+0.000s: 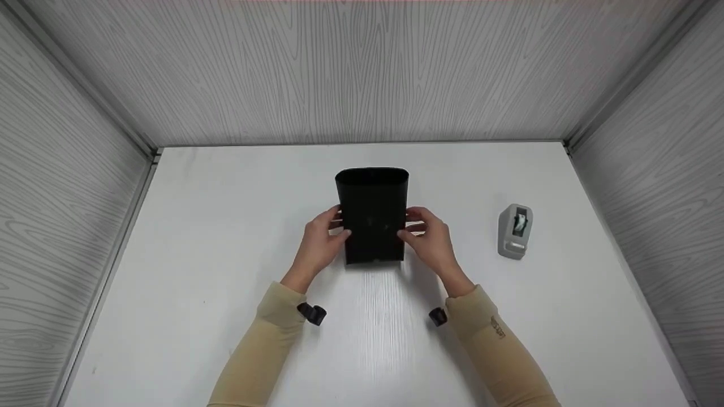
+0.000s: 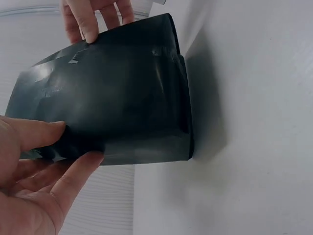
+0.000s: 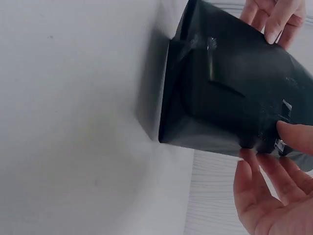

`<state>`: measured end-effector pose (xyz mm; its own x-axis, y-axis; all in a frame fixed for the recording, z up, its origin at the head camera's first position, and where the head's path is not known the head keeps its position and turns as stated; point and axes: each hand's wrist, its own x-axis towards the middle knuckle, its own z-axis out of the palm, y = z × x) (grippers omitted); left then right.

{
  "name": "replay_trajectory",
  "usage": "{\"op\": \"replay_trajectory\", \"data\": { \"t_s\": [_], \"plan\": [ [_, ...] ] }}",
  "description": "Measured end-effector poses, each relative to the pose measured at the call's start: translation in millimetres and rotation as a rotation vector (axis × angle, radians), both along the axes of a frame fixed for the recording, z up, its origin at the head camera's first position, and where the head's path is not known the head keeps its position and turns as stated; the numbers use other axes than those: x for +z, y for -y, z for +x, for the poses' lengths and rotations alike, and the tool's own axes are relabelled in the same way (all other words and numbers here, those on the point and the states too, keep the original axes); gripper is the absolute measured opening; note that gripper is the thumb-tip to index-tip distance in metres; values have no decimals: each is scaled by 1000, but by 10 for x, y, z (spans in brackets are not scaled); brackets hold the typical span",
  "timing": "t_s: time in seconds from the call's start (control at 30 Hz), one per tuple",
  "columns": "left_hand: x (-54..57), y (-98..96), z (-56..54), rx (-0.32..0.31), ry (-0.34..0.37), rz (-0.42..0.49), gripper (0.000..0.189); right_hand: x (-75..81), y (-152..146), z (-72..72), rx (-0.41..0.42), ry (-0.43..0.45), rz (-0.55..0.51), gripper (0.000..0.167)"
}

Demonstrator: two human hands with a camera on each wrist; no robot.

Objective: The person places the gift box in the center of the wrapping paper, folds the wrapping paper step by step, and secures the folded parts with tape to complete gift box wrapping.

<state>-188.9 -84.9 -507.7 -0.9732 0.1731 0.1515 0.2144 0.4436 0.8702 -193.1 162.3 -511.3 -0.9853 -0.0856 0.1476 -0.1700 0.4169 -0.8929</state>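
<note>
A black paper bag stands upright over the middle of the white table, its open mouth at the top. My left hand grips its left side, thumb on the near face and fingers around the edge. On the opposite side my right hand pinches it in the same way. Both wrist views show the folded bottom end close to the table. Shiny bits of clear tape stick to the bag's face and side. What lies inside the bag is hidden.
A grey tape dispenser with a roll in it stands on the white table, to the right of my right hand. Grey wood-grain panels rise at the back and both sides of the table.
</note>
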Motion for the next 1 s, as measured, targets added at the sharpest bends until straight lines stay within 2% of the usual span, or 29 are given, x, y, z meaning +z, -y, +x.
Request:
{"op": "replay_trajectory", "data": {
  "t_s": [0.1, 0.23, 0.5, 0.7, 1.0],
  "plan": [
    [-1, -15, 43, -6, -32, 30, 50, -31, -17, 42, -13, -35, -37, 41],
    [-16, -31, 97, -21, -47, 63, 49, -81, -37, 94, -29, -37, -68, 41],
    [-52, -30, 196, -38, -36, 102, 47, -161, -71, 188, -31, -14, -105, 43],
    [-61, -23, 251, -49, -32, 93, 49, -173, -116, 224, 4, 8, -117, 44],
    [-68, -31, 300, -14, -52, 45, 45, -113, -109, 253, 18, -49, -168, 51]
  ]
}}
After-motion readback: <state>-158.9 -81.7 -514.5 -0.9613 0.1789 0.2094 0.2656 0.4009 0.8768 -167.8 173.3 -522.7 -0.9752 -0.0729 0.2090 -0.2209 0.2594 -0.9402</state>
